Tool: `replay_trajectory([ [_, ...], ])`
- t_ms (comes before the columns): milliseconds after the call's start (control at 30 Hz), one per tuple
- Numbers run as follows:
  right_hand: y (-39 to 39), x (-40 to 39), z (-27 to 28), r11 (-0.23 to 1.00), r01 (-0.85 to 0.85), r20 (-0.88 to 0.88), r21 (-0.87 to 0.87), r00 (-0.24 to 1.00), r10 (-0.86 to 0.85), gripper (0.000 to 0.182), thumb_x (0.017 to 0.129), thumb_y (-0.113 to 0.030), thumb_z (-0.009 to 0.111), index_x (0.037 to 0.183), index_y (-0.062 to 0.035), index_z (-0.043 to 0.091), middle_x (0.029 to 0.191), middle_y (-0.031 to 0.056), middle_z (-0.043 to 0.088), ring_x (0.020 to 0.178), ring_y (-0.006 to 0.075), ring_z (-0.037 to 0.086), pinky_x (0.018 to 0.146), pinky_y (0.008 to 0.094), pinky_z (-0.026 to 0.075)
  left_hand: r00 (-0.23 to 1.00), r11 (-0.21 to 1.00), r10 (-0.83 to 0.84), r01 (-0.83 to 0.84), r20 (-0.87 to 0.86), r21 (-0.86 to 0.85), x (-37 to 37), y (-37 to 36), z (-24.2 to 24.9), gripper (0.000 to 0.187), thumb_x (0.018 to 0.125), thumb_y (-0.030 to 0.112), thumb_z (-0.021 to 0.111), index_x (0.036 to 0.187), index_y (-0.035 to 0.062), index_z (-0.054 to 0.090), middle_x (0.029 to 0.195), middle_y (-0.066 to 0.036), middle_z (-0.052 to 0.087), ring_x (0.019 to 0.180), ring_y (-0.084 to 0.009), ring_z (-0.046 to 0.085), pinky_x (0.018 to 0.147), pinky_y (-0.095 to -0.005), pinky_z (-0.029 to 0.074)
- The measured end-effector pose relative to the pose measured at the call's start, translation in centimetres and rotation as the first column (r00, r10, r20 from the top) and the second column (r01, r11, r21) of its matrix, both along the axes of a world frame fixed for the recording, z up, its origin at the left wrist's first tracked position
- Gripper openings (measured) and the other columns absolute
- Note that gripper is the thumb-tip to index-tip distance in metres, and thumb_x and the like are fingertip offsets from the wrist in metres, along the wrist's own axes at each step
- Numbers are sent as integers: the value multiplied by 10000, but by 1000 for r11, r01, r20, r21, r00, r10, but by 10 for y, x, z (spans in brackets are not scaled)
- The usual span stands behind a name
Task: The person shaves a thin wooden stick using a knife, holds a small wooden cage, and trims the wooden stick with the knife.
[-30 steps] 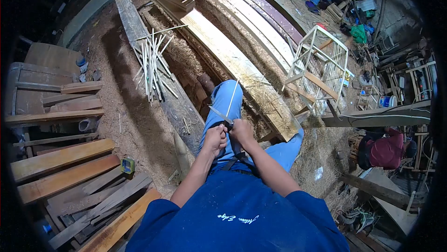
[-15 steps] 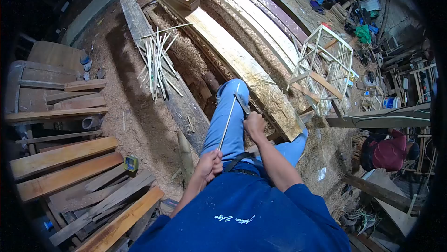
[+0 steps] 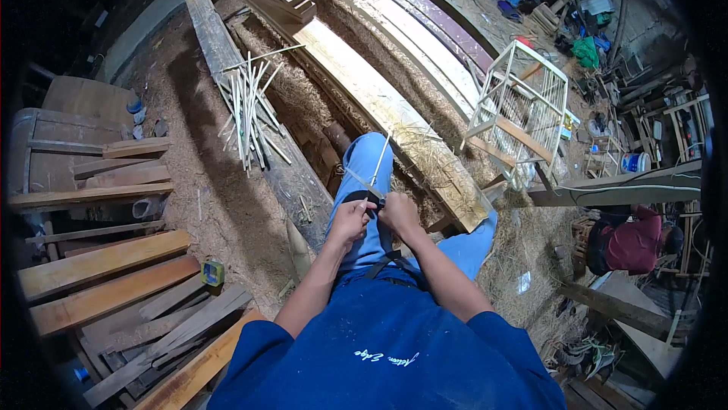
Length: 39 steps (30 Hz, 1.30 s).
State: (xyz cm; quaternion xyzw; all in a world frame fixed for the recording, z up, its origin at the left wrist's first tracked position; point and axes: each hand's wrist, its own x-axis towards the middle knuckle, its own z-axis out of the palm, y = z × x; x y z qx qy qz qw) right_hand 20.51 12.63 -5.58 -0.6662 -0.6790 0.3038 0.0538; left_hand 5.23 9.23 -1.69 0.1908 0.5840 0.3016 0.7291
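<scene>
Sawdust floor [image 3: 205, 205], planks [image 3: 98, 262]; hands [image 3: 375, 217] work a stick [image 3: 379, 158].

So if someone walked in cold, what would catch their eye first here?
Probably the two hands at centre: the left hand and right hand meet over a thin bamboo stick and a knife. Next, the pile of pale sticks upper left, and the white slatted cage at right.

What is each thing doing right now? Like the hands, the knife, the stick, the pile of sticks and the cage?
Left hand: closed on the thin stick.
Right hand: closed on the knife handle.
Knife: blade against the stick.
Thin stick: held, pointing up and away.
Pile of sticks: lying loose on a plank.
Cage: standing, unfinished frame.
</scene>
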Motion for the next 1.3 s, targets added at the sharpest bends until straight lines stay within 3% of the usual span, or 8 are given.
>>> replay_trajectory([
  [200, -8, -1, -5, 1000, -27, -7, -3, 1000, 27, 180, 738, -176, 721, 838, -26, 711, 822, 261, 687, 829, 445, 688, 756, 542, 553, 976, 996, 63, -48, -210, 78, 11, -6, -18, 355, 1070, 244, 451, 1025, 7, 711, 608, 28, 492, 483, -68, 405, 446, -273, 316],
  [567, -24, -16, -6, 996, -64, 115, 61, 992, 57, 163, 761, -187, 753, 824, -48, 698, 820, 219, 711, 810, 397, 719, 729, 498, 577, 780, 930, 23, 212, -625, 299, -2, -40, -25, 316, 1025, 207, 480, 863, 19, 675, 642, -136, 583, 576, -229, 561, 577, -396, 422],
  [967, -23, -16, -16, 998, -61, 202, 12, 978, 58, 141, 833, -131, 621, 920, -55, 702, 860, 188, 728, 851, 363, 732, 781, 502, 572, 672, 891, -2, 337, -740, 304, -14, -65, 3, 328, 1024, 225, 454, 859, 23, 653, 742, -219, 637, 744, -418, 641, 687, -496, 468],
  [1000, -16, -8, -25, 994, 100, 234, 41, 966, -107, 142, 826, -160, 652, 901, -49, 699, 866, 204, 719, 859, 371, 725, 766, 505, 571, 674, 890, 2, 336, -739, 308, -15, -75, 10, 328, 1024, 225, 454, 859, 23, 653, 742, -219, 637, 744, -418, 641, 687, -496, 468],
  [1067, 13, 27, -32, 931, 366, 256, 4, 899, -355, 231, 814, -240, 725, 922, -36, 718, 940, 225, 719, 918, 378, 715, 786, 498, 574, 677, 838, 0, 402, -736, 370, -22, -111, 23, 307, 1021, 223, 466, 867, 28, 647, 732, -218, 620, 721, -401, 632, 684, -482, 473],
  [1167, 37, 67, -32, 949, 313, 210, -24, 930, -302, 243, 846, -228, 686, 906, 2, 740, 945, 255, 715, 931, 421, 701, 794, 508, 559, 714, 890, -30, 337, -700, 305, -54, -144, 34, 333, 1043, 244, 459, 859, 35, 641, 630, -140, 575, 571, -282, 574, 588, -409, 454],
  [1267, 45, 53, -20, 889, 457, 11, 37, 889, -457, 196, 831, -192, 654, 818, -24, 755, 842, 259, 712, 859, 408, 714, 748, 490, 552, 948, 985, 90, -40, -305, 165, -74, -141, 54, 373, 1094, 281, 394, 935, 36, 626, 590, 77, 374, 478, -33, 316, 440, -241, 267],
  [1300, 50, 45, -21, 878, 475, -172, 62, 872, -459, 285, 886, -263, 659, 788, -10, 745, 670, 188, 692, 650, 334, 700, 614, 465, 509, 972, 988, 80, -47, -223, 148, -79, -136, 56, 366, 1096, 275, 386, 963, 22, 613, 585, 77, 358, 470, -35, 302, 433, -236, 259],
])
